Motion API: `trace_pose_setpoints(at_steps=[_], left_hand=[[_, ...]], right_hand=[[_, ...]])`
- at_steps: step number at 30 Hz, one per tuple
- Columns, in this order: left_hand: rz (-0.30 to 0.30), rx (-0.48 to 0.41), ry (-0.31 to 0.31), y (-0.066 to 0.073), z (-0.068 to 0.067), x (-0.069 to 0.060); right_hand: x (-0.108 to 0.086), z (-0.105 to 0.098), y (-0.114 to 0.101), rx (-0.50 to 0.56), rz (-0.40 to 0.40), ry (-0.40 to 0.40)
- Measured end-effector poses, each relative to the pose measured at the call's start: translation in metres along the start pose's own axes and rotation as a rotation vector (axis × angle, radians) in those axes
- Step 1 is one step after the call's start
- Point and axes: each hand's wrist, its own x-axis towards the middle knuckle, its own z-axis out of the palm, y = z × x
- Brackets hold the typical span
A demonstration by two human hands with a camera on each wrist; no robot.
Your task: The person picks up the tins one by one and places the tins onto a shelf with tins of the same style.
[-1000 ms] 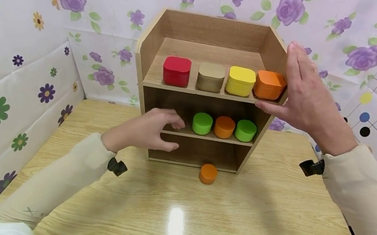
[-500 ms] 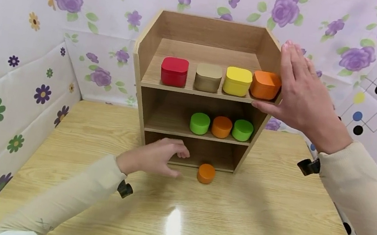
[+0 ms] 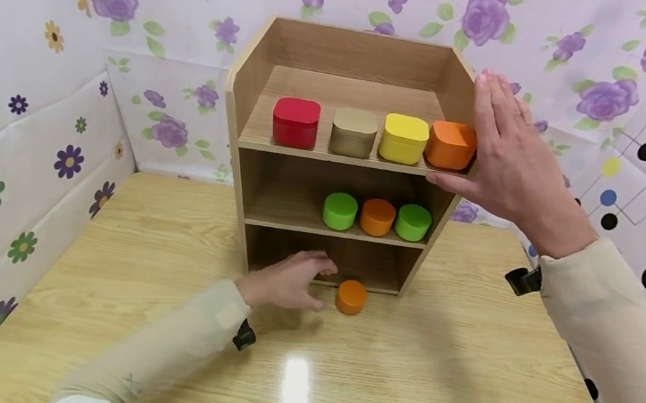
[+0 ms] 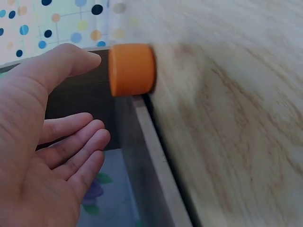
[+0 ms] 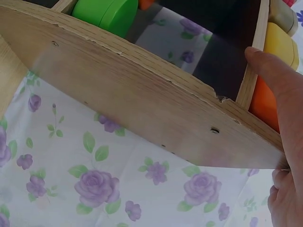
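An orange round box [image 3: 351, 297] stands on the table before the bottom edge of the wooden shelf [image 3: 357, 55]. My left hand [image 3: 291, 283] is just left of it, thumb and fingers apart and holding nothing. The left wrist view shows a gap between that hand and the orange round box [image 4: 132, 70]. My right hand [image 3: 512, 162] holds the shelf's right side panel. Its thumb lies on the front edge of the top board, beneath an orange squarish box [image 3: 450, 146]. In the right wrist view the other fingers are on the panel's outer side, partly hidden.
Red [image 3: 295, 123], tan [image 3: 353, 133] and yellow [image 3: 403, 139] squarish boxes share the top board. The middle board carries two green round boxes [image 3: 339, 211] [image 3: 413, 223] with an orange round one [image 3: 377, 218] between them. Patterned cloth [image 3: 180, 135] surrounds the wooden table [image 3: 395, 385].
My left hand has moved down from the middle board and then right, to beside the orange round box on the table. The right hand stays on the shelf's side.
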Motion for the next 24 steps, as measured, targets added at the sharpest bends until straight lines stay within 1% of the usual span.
trace_pose_setpoints(at_steps=[2, 4, 7, 12, 17, 24], left_hand=[[-0.025, -0.001, -0.003, -0.003, 0.005, 0.004], [-0.044, -0.002, -0.007, -0.002, 0.008, 0.008], [-0.055, 0.001, -0.009, -0.001, 0.012, 0.015], [-0.046, 0.016, -0.018, 0.002, 0.017, 0.026], [-0.039, 0.041, -0.04, 0.006, 0.023, 0.036], [0.021, 0.077, -0.025, 0.009, 0.028, 0.045]], right_hand=[[0.001, 0.001, -0.001, 0.003, 0.001, 0.004], [0.002, 0.002, -0.001, 0.007, 0.005, 0.006], [0.001, 0.003, -0.001, 0.012, 0.007, 0.016], [-0.002, 0.003, 0.0, 0.022, 0.012, 0.035], [-0.002, 0.003, 0.0, 0.021, 0.024, 0.027], [-0.001, 0.005, -0.002, 0.034, 0.024, 0.032]])
